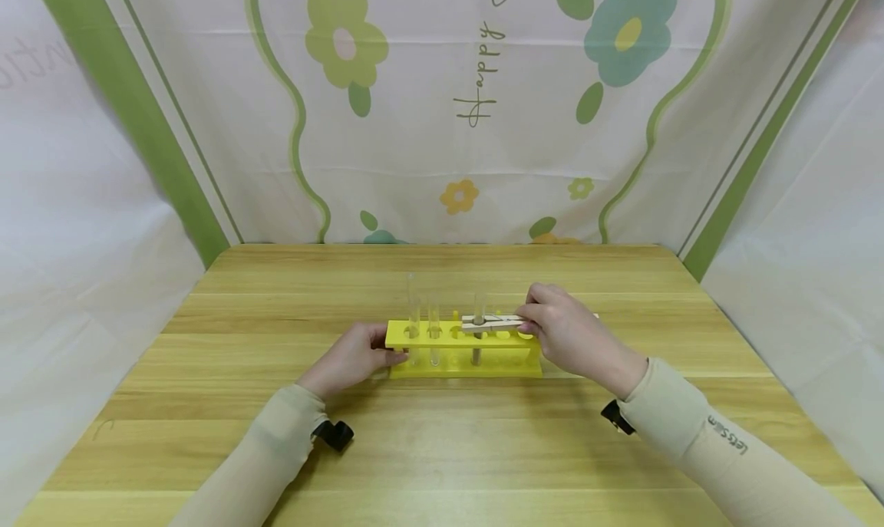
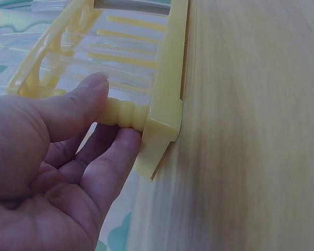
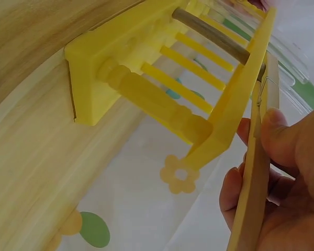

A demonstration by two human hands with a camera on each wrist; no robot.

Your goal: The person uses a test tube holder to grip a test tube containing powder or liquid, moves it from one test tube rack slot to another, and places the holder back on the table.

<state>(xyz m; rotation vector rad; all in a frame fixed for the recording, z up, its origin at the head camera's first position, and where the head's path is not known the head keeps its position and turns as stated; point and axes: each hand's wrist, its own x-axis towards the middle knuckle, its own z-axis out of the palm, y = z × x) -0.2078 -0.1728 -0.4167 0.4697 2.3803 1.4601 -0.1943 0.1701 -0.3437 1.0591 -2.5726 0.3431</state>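
Observation:
A yellow test tube rack (image 1: 456,344) stands on the wooden table. My left hand (image 1: 348,358) holds its left end; in the left wrist view, thumb and fingers close round the yellow end post (image 2: 120,111). Two clear test tubes, one at the far left (image 1: 412,301) and one beside it (image 1: 434,312), stand in the rack. Further right, a test tube with dark contents (image 1: 477,354) sits upright in a hole. A wooden test tube holder (image 1: 500,324) has its jaws around that tube just above the top plate. My right hand (image 1: 576,331) grips the holder's handle (image 3: 251,193).
Yellow pegs (image 3: 191,65) rise from the rack's base behind the holes. Wooden tabletop (image 1: 442,450) extends around the rack. A white cloth with printed flowers (image 1: 414,143) hangs behind the table's far edge, with white cloth at both sides.

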